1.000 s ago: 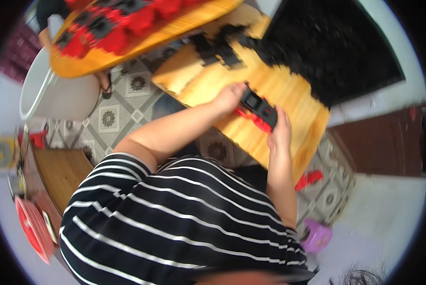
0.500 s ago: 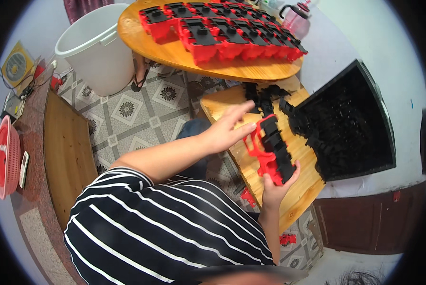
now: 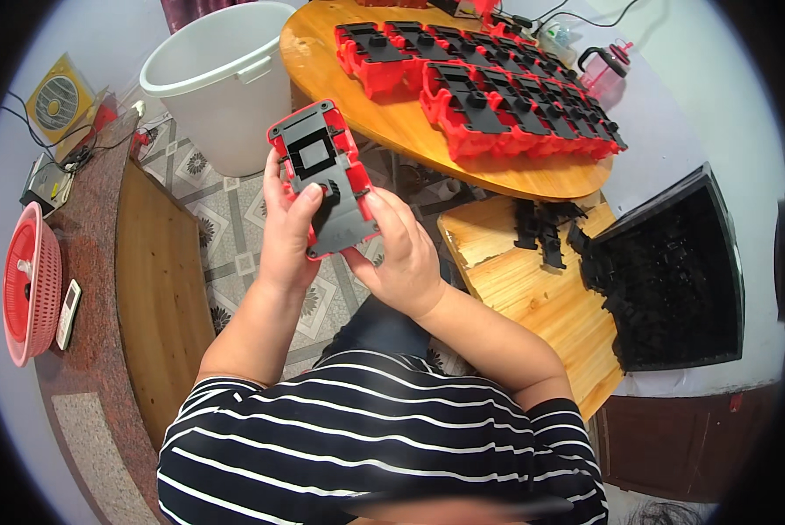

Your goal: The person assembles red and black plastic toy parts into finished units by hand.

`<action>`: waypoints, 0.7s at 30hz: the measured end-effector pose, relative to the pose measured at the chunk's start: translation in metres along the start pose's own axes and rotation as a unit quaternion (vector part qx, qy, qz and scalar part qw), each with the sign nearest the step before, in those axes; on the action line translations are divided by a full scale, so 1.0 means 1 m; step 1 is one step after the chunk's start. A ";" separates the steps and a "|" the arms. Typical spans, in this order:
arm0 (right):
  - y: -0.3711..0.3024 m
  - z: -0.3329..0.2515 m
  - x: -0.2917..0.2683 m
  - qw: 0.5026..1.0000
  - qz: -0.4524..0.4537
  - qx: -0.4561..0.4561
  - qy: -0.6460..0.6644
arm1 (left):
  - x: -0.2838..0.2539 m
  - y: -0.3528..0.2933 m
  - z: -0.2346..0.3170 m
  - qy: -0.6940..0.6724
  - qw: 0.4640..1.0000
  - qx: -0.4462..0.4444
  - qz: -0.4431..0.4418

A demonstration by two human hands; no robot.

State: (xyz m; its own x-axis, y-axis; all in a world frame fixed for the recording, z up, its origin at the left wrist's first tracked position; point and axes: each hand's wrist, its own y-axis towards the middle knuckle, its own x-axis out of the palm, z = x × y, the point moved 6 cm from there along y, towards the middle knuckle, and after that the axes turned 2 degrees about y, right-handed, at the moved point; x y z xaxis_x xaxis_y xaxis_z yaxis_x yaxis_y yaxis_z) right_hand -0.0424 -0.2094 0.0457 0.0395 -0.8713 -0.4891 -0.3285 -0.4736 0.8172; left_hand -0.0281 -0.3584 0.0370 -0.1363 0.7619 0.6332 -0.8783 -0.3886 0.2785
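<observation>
Both my hands hold a red plastic housing with a black cover plate [image 3: 347, 215] up in front of me, over the floor. The plate faces up and has a square opening toward its far end. My left hand [image 3: 289, 219] is wrapped round the left edge, its thumb pressing on the black face near a small round knob. My right hand [image 3: 403, 254] grips the lower right edge with the fingers on the side. What lies beneath the housing is hidden. Loose black plastic parts [image 3: 550, 241] lie on the low wooden table [image 3: 524, 306] to my right.
Rows of similar red and black housings [image 3: 471, 96] stand on the oval wooden table [image 3: 322, 61] ahead. A white bucket [image 3: 226, 96] stands at far left. A black tray [image 3: 672, 280] of black parts leans at right. A pink basket [image 3: 34, 289] rests on the left counter [image 3: 95, 219].
The housing has moved left, off the low table, and turned so its black plate faces up. My left hand, earlier free with fingers spread, now holds it together with my right.
</observation>
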 end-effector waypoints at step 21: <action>0.130 0.165 0.077 0.918 -0.186 0.192 -0.295 | -0.081 0.132 0.018 -0.066 0.996 -0.035 -0.041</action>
State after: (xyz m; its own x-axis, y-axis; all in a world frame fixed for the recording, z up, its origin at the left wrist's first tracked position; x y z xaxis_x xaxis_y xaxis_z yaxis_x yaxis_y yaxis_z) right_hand -0.2379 -0.3167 0.0636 -0.2642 -0.3850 -0.8843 -0.7081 -0.5451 0.4488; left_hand -0.1251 -0.4808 0.0354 -0.0051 0.7135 0.7007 -0.9142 -0.2873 0.2859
